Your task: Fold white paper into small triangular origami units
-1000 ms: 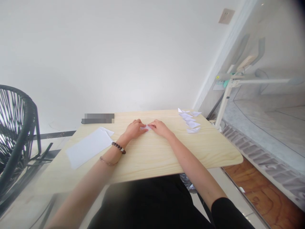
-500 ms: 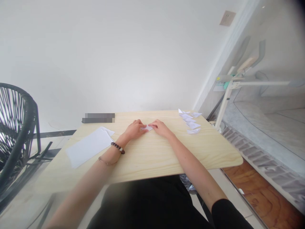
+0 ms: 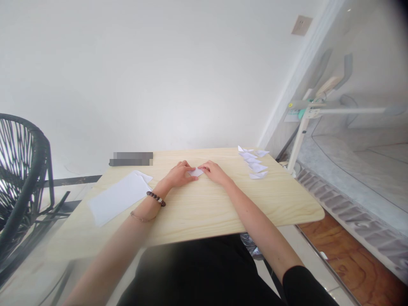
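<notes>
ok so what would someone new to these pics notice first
Probably the left hand and right hand, close together on the table with a small folded paper between them. Next, likely the cluster of white paper shapes near the table's far right corner, and the white sheets on its left. The dark chair at the picture's left edge also stands out against the pale wall.

About six folded paper boats (image 3: 253, 161), one small folded paper (image 3: 196, 172).
The boats overlap, so six is approximate; at least two white sheets (image 3: 117, 199) show, their full number hidden. One left hand (image 3: 180, 175), one right hand (image 3: 215, 171), one beaded bracelet (image 3: 156, 198), one thin bracelet (image 3: 140, 219), one table (image 3: 197, 212), one corded chair (image 3: 38, 141), one wall socket (image 3: 301, 25), one dark pixelated item (image 3: 130, 159).
</notes>
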A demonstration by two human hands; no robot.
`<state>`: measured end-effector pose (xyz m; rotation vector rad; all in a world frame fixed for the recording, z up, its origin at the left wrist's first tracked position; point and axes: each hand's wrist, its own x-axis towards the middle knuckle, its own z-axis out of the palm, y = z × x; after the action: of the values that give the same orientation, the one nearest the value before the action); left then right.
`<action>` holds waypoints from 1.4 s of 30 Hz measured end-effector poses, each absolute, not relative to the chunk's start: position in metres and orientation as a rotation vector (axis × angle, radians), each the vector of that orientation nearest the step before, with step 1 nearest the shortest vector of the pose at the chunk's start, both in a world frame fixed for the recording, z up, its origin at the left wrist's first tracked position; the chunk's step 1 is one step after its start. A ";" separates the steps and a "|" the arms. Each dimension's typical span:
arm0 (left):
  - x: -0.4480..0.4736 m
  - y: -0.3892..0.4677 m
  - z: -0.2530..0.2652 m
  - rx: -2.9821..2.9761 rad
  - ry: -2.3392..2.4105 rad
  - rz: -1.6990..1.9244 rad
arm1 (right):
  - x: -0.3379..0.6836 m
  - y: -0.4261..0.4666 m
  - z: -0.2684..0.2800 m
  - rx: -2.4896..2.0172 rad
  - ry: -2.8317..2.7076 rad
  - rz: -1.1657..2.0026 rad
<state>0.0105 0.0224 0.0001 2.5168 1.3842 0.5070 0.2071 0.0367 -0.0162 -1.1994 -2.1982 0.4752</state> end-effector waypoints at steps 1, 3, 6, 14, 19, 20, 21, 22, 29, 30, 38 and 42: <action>0.010 0.023 0.000 2.519 1.371 0.504 | 0.207 0.037 -0.016 -1.196 -2.202 0.473; 0.009 0.023 0.000 2.534 1.334 0.501 | 0.207 0.036 -0.015 -1.202 -2.213 0.472; 0.009 0.022 0.000 2.545 1.331 0.505 | 0.206 0.035 -0.013 -1.225 -2.219 0.470; 0.010 0.018 0.004 2.557 1.320 0.538 | 0.205 0.033 -0.012 -1.243 -2.191 0.478; 0.007 0.020 0.004 2.580 1.228 0.525 | 0.206 0.034 -0.013 -1.217 -2.189 0.456; 0.006 0.020 0.004 2.584 1.222 0.527 | 0.206 0.034 -0.014 -1.217 -2.187 0.453; 0.006 0.021 0.003 2.587 1.225 0.529 | 0.207 0.034 -0.014 -1.217 -2.185 0.453; 0.006 0.021 0.003 2.589 1.229 0.526 | 0.207 0.034 -0.014 -1.218 -2.184 0.455; 0.010 0.020 0.003 2.629 1.323 0.512 | 0.206 0.034 -0.014 -1.217 -2.184 0.465; 0.011 0.019 0.004 2.621 1.336 0.504 | 0.206 0.034 -0.013 -1.217 -2.183 0.463; 0.016 0.018 0.005 2.527 1.533 0.511 | 0.208 0.034 -0.013 -1.204 -2.194 0.438; 0.016 0.017 0.006 2.498 1.661 0.490 | 0.206 0.036 -0.016 -1.228 -2.186 0.413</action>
<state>0.0163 0.0165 0.0055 2.4978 1.6612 0.4904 0.2065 0.0363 -0.0156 -1.2277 -2.1865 0.4127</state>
